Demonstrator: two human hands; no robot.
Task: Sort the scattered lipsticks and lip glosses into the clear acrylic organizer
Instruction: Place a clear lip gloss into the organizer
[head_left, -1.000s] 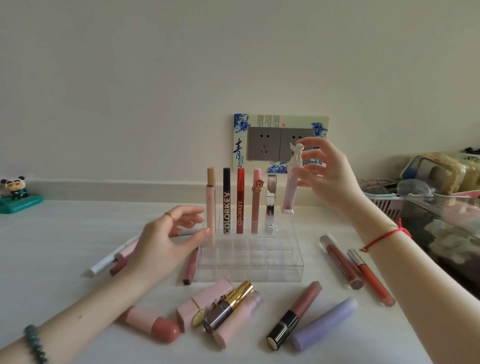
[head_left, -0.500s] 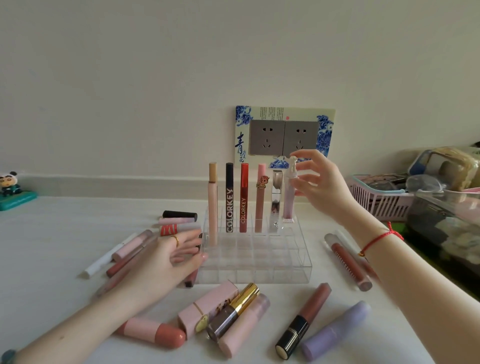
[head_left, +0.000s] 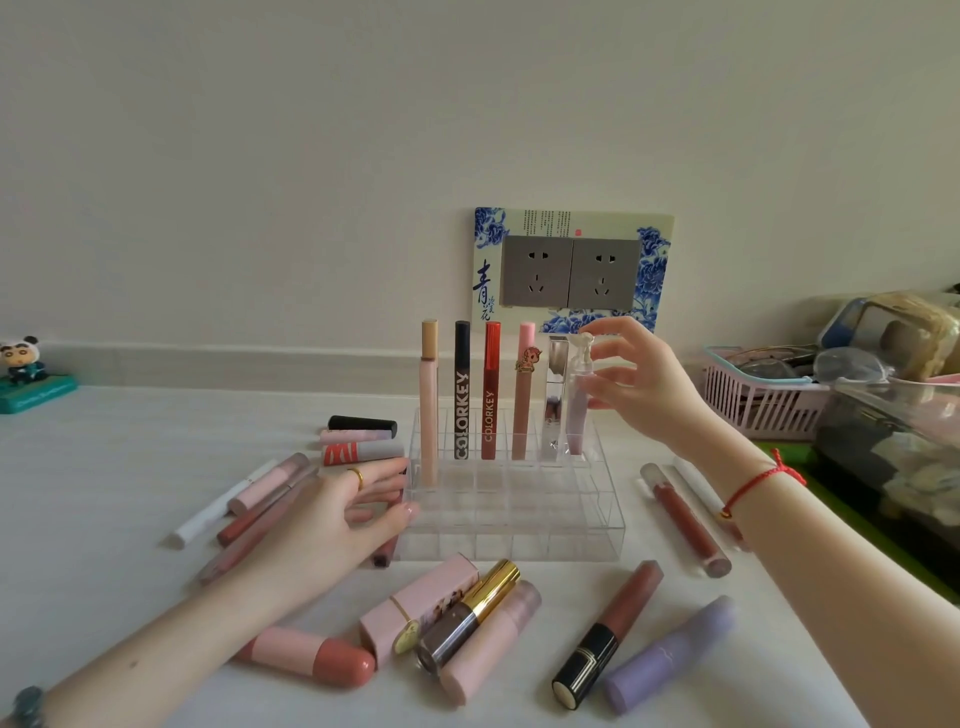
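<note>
Brought the left grip (head_left: 332, 514) down from its raised place a second ago, flat across the tubes (head_left: 270, 480) lying toward the table's (head_left: 130, 467) left edge. Kept it wide, fingers loose, fingertips touching the organizer (head_left: 519, 538) low on its left wall, holding nothing that shows. Lowered the lilac gloss (head_left: 575, 415) meanwhile from above the back row into the rightmost slot, upright, just beside the silver tube (head_left: 556, 400). Made six upright in that row and filled none of the rows nearer the front edge. Kept the right grip (head_left: 644, 387) pinched narrow on the gloss, forefinger at the cap, thumb on the barrel. Judged this placement as good as done, with only the release left. Left lipsticks (head_left: 415, 608) lying along the front edge and long glosses (head_left: 685, 519) toward the right edge. Judged the sort well short of half done, with the left grip already over the next candidates.
</note>
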